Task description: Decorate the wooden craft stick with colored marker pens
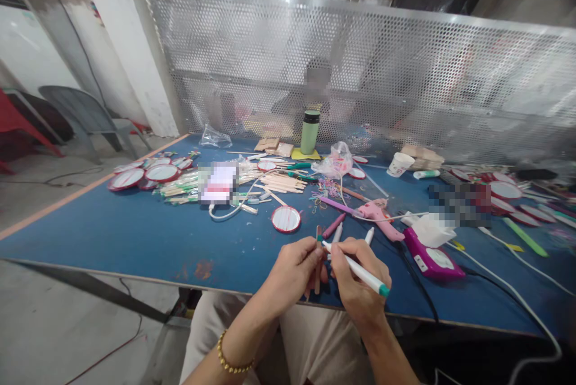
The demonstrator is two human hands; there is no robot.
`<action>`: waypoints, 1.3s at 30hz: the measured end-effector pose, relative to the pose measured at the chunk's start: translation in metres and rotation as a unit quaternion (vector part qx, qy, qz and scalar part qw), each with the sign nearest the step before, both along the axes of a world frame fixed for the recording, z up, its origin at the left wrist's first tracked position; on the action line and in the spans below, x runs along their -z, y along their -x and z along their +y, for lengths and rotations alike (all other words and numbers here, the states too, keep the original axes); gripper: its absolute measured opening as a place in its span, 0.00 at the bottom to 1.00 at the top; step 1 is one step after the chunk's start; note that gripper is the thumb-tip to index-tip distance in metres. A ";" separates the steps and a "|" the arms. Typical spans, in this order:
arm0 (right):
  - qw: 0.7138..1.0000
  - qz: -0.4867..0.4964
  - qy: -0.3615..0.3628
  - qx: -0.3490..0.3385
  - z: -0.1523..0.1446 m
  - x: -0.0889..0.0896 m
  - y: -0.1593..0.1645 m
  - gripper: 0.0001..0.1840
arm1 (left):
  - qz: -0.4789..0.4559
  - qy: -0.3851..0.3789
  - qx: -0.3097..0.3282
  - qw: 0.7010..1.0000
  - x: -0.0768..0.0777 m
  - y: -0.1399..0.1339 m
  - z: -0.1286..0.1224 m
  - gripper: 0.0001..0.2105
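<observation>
My left hand (294,271) pinches a wooden craft stick (318,280) upright near the table's front edge. A green band and a reddish-brown end show at the stick's top. In my right hand (362,277) is a white marker pen (366,275) with a green end, its tip at or very near the green band. Just beyond my hands lie more markers, a dark pink one (333,226) and a pale one (338,234). A round red-rimmed disc (286,219) rests on the table a little further off.
Wooden sticks (283,182) and a phone (219,183) on a cable lie in the middle. A pink glue gun (380,217) and a purple power strip (432,259) with cords sit at right. Behind them stand a green bottle (310,133) and a paper cup (400,164); a perforated metal screen (252,55) closes the back.
</observation>
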State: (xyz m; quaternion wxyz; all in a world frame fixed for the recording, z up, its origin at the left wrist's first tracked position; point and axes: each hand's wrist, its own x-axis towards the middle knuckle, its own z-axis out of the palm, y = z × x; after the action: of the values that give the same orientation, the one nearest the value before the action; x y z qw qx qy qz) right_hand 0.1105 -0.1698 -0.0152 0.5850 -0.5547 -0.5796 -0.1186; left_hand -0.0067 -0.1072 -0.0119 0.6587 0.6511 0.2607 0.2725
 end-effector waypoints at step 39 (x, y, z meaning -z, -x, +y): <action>0.999 -0.026 -0.009 -0.016 0.000 0.001 -0.001 0.08 | 0.003 -0.004 -0.005 1.000 0.001 -0.001 0.000 0.20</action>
State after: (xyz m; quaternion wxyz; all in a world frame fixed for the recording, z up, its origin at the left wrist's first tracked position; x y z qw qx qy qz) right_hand 0.1112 -0.1702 -0.0163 0.5765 -0.5366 -0.6026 -0.1291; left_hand -0.0061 -0.1070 -0.0132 0.6539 0.6534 0.2644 0.2751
